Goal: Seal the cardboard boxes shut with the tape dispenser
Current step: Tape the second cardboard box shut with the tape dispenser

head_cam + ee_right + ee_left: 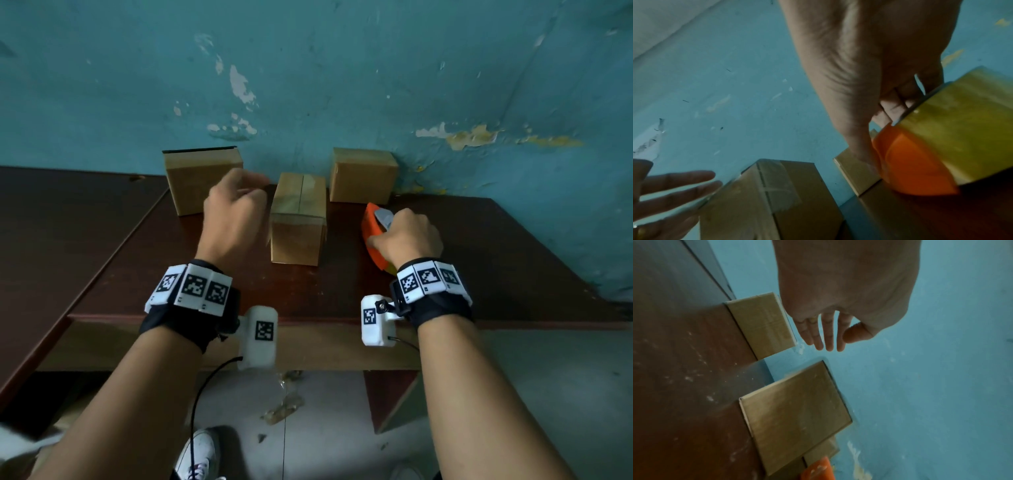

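Your right hand (407,236): curled round the orange tape dispenser (371,236), gripping it; the dispenser sits low on the table (479,260), right of the middle box, with its yellowish tape roll (953,129) toward your wrist
Your left hand (233,212): holds nothing, fingers (828,331) straight and slightly spread in the wrist views, raised above the table between the left box and the middle box; you touch neither as far as can be seen
Middle box (298,219): stands upright nearest you, flaps shut, a strip of clear tape over the top seam and down the front face
Left box (198,178): farther back by the wall, partly hidden behind your left hand; whether it is taped cannot be told
Right box (363,174): against the blue wall (342,68), just beyond the dispenser's front end, apart from the middle box
Table: dark brown wood, all three boxes stand on it
Floor (325,428): scraps of crumpled clear tape (284,404) lie below the table edge; a white shoe (200,452) shows at the bottom
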The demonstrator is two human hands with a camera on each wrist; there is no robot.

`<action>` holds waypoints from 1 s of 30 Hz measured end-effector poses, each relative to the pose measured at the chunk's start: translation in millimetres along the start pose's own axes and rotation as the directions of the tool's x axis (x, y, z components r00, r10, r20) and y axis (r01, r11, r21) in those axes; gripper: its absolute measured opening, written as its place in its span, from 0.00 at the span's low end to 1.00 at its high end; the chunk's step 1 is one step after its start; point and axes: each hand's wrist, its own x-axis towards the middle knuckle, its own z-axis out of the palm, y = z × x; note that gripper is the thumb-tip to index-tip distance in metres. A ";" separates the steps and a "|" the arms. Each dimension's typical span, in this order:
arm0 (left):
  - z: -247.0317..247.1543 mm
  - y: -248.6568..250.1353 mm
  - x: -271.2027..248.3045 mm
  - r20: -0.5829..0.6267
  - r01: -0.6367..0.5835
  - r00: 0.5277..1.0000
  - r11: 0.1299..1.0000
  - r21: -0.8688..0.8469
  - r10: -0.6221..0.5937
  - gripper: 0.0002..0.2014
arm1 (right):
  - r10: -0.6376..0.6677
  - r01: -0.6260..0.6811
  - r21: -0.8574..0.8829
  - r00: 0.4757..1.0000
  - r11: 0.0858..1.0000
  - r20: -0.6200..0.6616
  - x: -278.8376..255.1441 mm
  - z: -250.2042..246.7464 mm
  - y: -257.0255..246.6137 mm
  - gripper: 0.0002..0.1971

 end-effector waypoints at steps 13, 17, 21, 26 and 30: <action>10.5 -21.1 16.8 -0.003 0.302 0.950 0.923 -0.237 -0.311 0.07 | -0.394 0.253 0.785 0.919 0.565 -0.012 -1.4 12.1 -44.2 0.09; 16.7 -20.4 14.7 -0.009 0.318 0.944 0.914 -0.252 -0.331 0.11 | -0.417 0.221 0.797 0.908 0.562 0.042 -3.5 23.4 -49.7 0.08; 17.3 -22.1 13.4 0.027 0.390 0.915 0.867 -0.311 -0.402 0.14 | -0.397 0.174 0.837 0.916 0.518 0.056 -1.6 30.9 -48.6 0.08; 18.9 -21.1 10.5 0.045 0.433 0.895 0.838 -0.331 -0.445 0.17 | -0.381 0.124 0.820 0.917 0.559 0.121 -3.0 38.1 -44.0 0.10; 20.9 -23.6 7.9 0.059 0.479 0.872 0.823 -0.304 -0.486 0.18 | -0.376 0.105 0.768 0.908 0.632 0.186 -4.4 40.4 -41.7 0.12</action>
